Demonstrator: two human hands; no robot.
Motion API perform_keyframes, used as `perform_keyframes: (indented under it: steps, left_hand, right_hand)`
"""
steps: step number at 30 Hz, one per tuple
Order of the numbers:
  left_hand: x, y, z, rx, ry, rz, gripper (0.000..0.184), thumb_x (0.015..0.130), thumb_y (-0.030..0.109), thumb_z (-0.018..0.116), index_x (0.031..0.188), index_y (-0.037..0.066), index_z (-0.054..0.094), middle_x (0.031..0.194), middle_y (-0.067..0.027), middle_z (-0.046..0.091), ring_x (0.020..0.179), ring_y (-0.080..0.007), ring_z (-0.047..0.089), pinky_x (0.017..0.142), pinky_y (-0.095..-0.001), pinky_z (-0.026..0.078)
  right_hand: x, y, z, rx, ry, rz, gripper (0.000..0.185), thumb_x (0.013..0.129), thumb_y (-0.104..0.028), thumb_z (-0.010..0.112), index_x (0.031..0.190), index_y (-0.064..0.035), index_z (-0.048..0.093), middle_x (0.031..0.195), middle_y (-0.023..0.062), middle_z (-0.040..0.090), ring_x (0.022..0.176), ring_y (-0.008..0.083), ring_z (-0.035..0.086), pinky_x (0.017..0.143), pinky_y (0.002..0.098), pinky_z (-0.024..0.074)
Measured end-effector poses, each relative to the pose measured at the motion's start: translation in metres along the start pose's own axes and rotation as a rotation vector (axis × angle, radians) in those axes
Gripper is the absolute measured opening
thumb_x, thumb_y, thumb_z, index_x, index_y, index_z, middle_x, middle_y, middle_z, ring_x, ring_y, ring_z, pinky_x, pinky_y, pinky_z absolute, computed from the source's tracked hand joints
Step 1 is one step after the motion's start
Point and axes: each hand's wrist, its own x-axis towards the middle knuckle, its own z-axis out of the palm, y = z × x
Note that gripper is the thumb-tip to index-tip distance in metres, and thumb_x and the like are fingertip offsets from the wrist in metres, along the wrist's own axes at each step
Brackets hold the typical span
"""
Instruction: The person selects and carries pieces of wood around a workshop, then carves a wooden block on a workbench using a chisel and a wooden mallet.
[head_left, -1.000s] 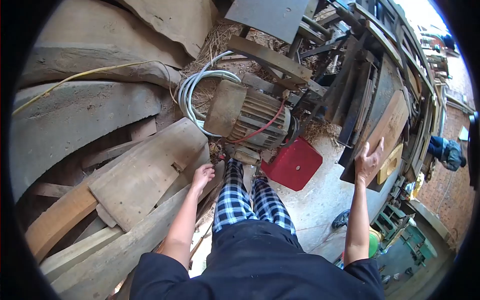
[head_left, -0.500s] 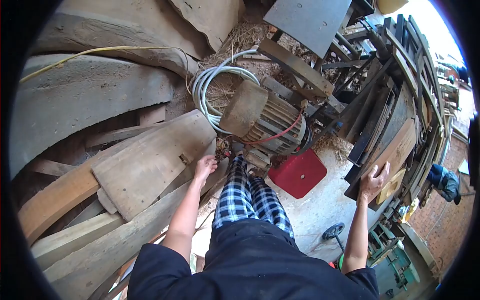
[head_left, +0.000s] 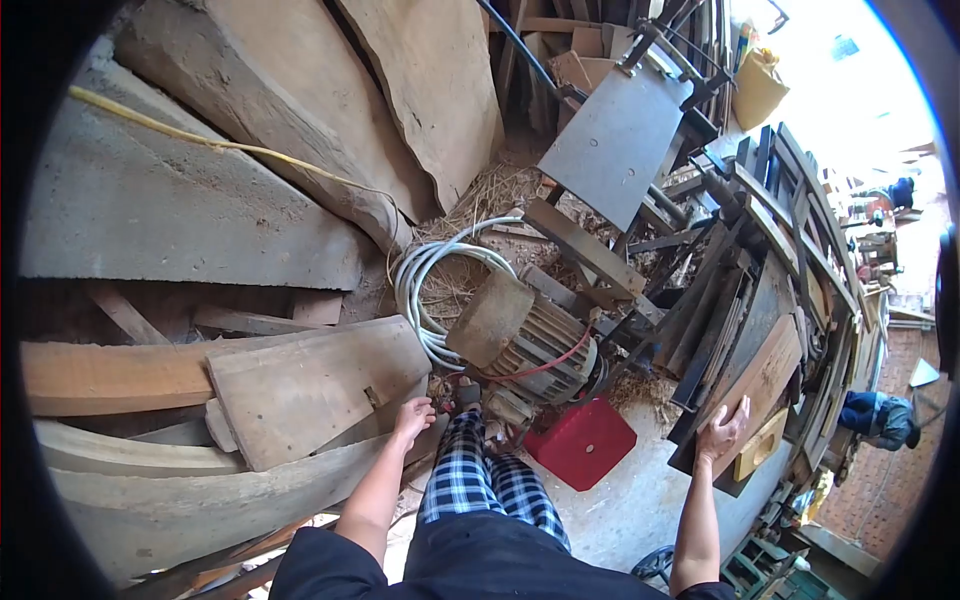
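My right hand (head_left: 722, 432) rests with its fingers spread on the near end of a brown wooden board (head_left: 768, 375), which leans among stacked planks. Beside that board is a small yellowish wood piece with a cutout (head_left: 760, 445). My left hand (head_left: 413, 418) hangs near the corner of a wide flat board (head_left: 310, 390), fingers loosely curled and holding nothing I can see. Between my hands lie a dusty electric motor (head_left: 525, 335) and a red plastic stool (head_left: 582, 443), just beyond my legs.
Coiled white cable (head_left: 408, 290) lies by the motor. A grey metal plate (head_left: 620, 140) stands on a frame beyond it. Large timber slabs (head_left: 190, 190) fill the left, with a yellow cord (head_left: 250, 148) across them. Another person (head_left: 880, 420) is at the far right.
The view has tilted upward, bringing the metal plate and a yellow sack more into sight. My right hand stays on the board; my left hand remains near the flat board.
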Motion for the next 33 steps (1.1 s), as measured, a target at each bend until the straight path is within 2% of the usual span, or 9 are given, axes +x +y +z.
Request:
perform_keyframes:
  steps: [3,8,21,24,26,28,30,31,33]
  left_hand:
    - [0.000,0.011,0.008,0.025,-0.031,0.048,0.032,0.097,0.012,0.050,0.128,0.003,0.053,0.106,-0.0107,0.065,0.086,-0.0174,0.064,0.076,-0.0312,0.053]
    - [-0.001,-0.004,0.009,0.002,-0.073,0.074,0.031,0.097,0.013,0.051,0.126,0.003,0.054,0.103,-0.0099,0.065,0.086,-0.0163,0.064,0.075,-0.0295,0.053]
    - [-0.015,-0.058,-0.018,0.134,0.006,-0.080,0.027,0.098,0.014,0.049,0.123,0.006,0.056,0.100,-0.0092,0.065,0.078,-0.0152,0.064,0.068,-0.0289,0.053]
    - [-0.020,-0.056,-0.005,0.217,-0.030,-0.027,0.026,0.098,0.013,0.049,0.122,0.005,0.057,0.098,-0.0084,0.066,0.077,-0.0137,0.063,0.067,-0.0283,0.052]
    - [-0.020,-0.066,0.010,0.281,-0.048,0.130,0.026,0.093,0.008,0.052,0.116,0.002,0.062,0.090,-0.0075,0.067,0.073,-0.0138,0.064,0.065,-0.0273,0.053]
    - [-0.026,-0.068,0.029,0.297,-0.058,0.154,0.025,0.090,0.007,0.055,0.112,0.001,0.065,0.088,-0.0078,0.068,0.073,-0.0135,0.065,0.068,-0.0271,0.054]
    - [-0.043,-0.063,0.053,0.415,-0.059,0.201,0.025,0.089,0.009,0.056,0.112,0.003,0.066,0.087,-0.0075,0.069,0.073,-0.0131,0.066,0.068,-0.0279,0.054]
    - [-0.051,-0.063,0.066,0.511,-0.067,0.270,0.026,0.089,0.011,0.057,0.112,0.005,0.066,0.087,-0.0073,0.070,0.073,-0.0134,0.066,0.069,-0.0286,0.054]
    - [-0.063,-0.069,0.089,0.633,-0.086,0.395,0.027,0.088,0.014,0.058,0.113,0.007,0.066,0.087,-0.0077,0.070,0.073,-0.0147,0.067,0.072,-0.0304,0.054]
  right_hand:
    - [-0.001,0.000,0.001,-0.014,-0.004,0.001,0.050,0.089,-0.020,0.052,0.135,0.0004,0.047,0.139,0.0198,0.048,0.130,0.0354,0.043,0.111,0.0418,0.0315]
    - [-0.001,0.002,0.002,-0.013,0.002,0.022,0.051,0.088,-0.019,0.052,0.136,-0.0007,0.047,0.139,0.0202,0.048,0.130,0.0362,0.043,0.111,0.0424,0.0316]
    - [-0.004,0.000,0.006,-0.084,0.019,0.037,0.054,0.085,-0.014,0.054,0.138,-0.0038,0.045,0.139,0.0187,0.048,0.130,0.0346,0.044,0.110,0.0423,0.0325]
    - [-0.004,-0.003,0.005,-0.103,0.028,0.012,0.056,0.081,-0.014,0.057,0.135,0.0000,0.047,0.136,0.0204,0.050,0.128,0.0343,0.046,0.109,0.0411,0.0348]
    - [-0.004,-0.004,0.000,-0.030,-0.025,-0.008,0.054,0.080,-0.014,0.058,0.130,0.0045,0.050,0.134,0.0220,0.051,0.127,0.0345,0.047,0.109,0.0411,0.0353]
    - [-0.009,-0.025,-0.025,0.030,-0.128,-0.046,0.040,0.082,-0.014,0.058,0.120,-0.0010,0.058,0.131,0.0224,0.051,0.124,0.0357,0.048,0.107,0.0415,0.0369]
    - [-0.029,-0.038,-0.047,0.192,-0.186,-0.166,0.027,0.083,-0.015,0.059,0.107,-0.0033,0.065,0.114,0.0178,0.063,0.119,0.0350,0.053,0.105,0.0425,0.0372]
    - [-0.043,-0.041,-0.050,0.296,-0.236,-0.202,0.028,0.083,-0.013,0.060,0.110,-0.0044,0.064,0.107,0.0153,0.067,0.113,0.0330,0.057,0.102,0.0423,0.0387]
    - [-0.078,-0.063,-0.083,0.486,-0.239,-0.333,0.030,0.083,-0.005,0.061,0.113,-0.0045,0.062,0.110,0.0145,0.066,0.107,0.0308,0.060,0.097,0.0408,0.0419]
